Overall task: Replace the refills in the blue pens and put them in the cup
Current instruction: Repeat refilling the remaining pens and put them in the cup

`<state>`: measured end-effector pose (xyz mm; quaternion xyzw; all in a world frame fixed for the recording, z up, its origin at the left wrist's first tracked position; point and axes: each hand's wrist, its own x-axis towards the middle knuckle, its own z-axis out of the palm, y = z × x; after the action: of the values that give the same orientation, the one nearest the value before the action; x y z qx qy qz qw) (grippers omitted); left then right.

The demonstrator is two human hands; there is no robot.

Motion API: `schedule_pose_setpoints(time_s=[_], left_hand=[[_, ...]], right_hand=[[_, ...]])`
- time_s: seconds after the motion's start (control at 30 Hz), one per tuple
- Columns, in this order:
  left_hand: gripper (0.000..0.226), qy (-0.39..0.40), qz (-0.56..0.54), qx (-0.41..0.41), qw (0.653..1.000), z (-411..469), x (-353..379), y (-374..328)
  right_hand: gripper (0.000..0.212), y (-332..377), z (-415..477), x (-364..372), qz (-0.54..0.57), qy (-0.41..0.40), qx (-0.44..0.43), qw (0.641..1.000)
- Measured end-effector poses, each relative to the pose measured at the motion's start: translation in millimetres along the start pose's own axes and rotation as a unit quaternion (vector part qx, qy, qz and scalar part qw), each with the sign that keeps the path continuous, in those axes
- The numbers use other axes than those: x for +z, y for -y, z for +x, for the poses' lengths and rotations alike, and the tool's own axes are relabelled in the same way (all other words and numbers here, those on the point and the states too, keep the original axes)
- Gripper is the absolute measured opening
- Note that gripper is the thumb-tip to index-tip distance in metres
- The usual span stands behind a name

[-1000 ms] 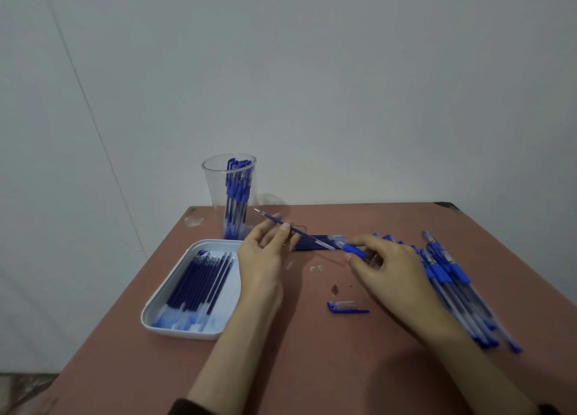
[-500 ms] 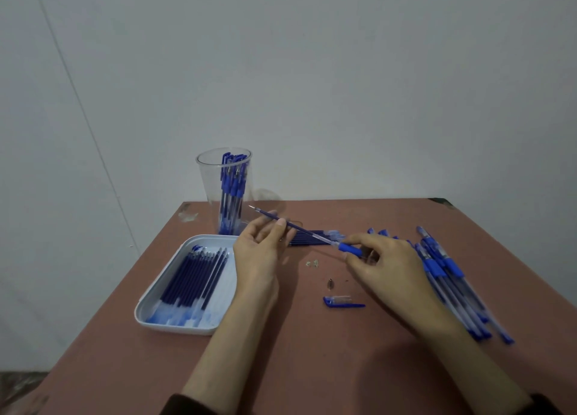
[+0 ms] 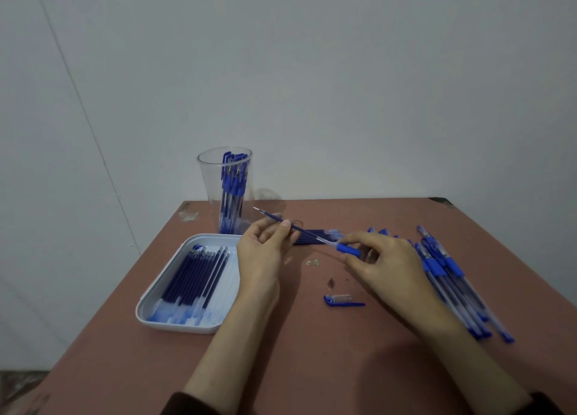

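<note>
On the brown table [image 3: 312, 352], at about 9 o'clock, lies the white tray [image 3: 178, 328] with dark refills [image 3: 193, 271] in a row. At 11 o'clock the clear cup [image 3: 207, 189] stands upright, with several blue pens inside. At 3 o'clock lies a heap of pens [image 3: 452, 271]. Near the centre I see the left hand [image 3: 262, 258] pinch a thin refill [image 3: 274, 218] between thumb and fingertips. The right hand [image 3: 384, 264] has its fingers curled around the pen barrel [image 3: 348, 249], where the refill's rear end sits. Whether it goes in or out, I cannot tell. At 6 o'clock from the hands lie the cap [image 3: 342, 301] and the small metal tip [image 3: 330, 282], both loose. My worry: the thin refill could bend if the hands are not in line, and a wrist could knock the tip so that it rolls away.
</note>
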<state>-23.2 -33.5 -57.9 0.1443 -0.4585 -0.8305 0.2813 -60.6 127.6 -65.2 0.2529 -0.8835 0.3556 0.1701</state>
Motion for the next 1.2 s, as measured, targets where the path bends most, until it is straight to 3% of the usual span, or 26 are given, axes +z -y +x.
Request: schedule_pose_setpoints(time_s=[0.13,0.3,0.47,0.57,0.67,0.73,0.83,0.9,1.03,1.2], left_hand=[[0.009,0.076,0.056,-0.014,0.995,-3,1,7],[0.022,0.189,0.218,-0.013,0.957,-4,-1,13],[0.016,0.270,0.452,0.012,0.850,-1,-13,8],[0.021,0.302,0.535,0.030,0.788,0,-15,6],[0.017,0.306,0.569,0.073,0.760,0,-15,8],[0.012,0.284,0.555,0.103,0.775,1,-15,11],[0.008,0.213,0.382,0.058,0.897,2,-11,14],[0.009,0.175,0.243,0.000,0.954,1,-9,12],[0.008,0.150,0.106,-0.070,0.981,-4,-4,8],[0.009,0.156,0.097,-0.080,0.980,-4,-3,9]], right_hand=[[0.013,0,1,4,0.025,0.000,0.004,1.000],[0.008,-6,6,7,0.203,-0.002,0.056,0.978],[0.009,-3,9,-3,0.362,0.004,0.134,0.922],[0.008,-2,9,-3,0.369,0.001,0.137,0.919],[0.009,-1,9,-3,0.364,0.003,0.132,0.922],[0.009,-2,8,-3,0.338,-0.001,0.118,0.934],[0.003,-5,7,0,0.215,-0.029,0.061,0.974],[0.009,-5,4,2,0.120,-0.039,0.023,0.992],[0.013,-1,2,1,0.042,-0.032,0.006,0.999],[0.016,3,1,0,0.032,-0.030,0.001,0.999]])
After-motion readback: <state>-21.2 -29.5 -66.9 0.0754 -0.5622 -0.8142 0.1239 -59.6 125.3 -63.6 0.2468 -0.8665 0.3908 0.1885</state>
